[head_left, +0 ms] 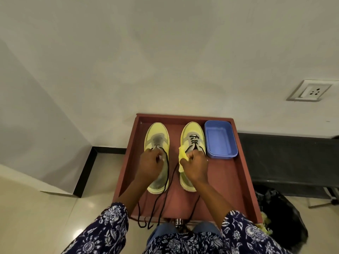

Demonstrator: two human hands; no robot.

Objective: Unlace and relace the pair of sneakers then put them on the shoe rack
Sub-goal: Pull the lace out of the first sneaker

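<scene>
Head view: two yellow sneakers sit side by side on the red-brown tray [244, 173], left sneaker [156, 138] mostly unlaced, right sneaker [192, 133] laced at the toe. Black laces [166, 182] look limp and light, best pinched near the tips. Left hand [149, 165] and right hand [195, 166] are each curled on a lace. One blue tub [221, 139] is parked beside them.

Single view: head-worn wide-angle camera, looking forward and steeply down. Close range; both forearms enter from 6 o'clock. Red-brown shoe rack top [244, 173] sits at frame centre to 5 o'clock, seen almost from above. Pale wall [165, 52] fills the upper half toward 12 o'clock, bowed by lens distortion; wall socket [310, 91] at 2 o'clock. Floor [45, 217] at 8 o'clock. No second view, so no shared area
</scene>
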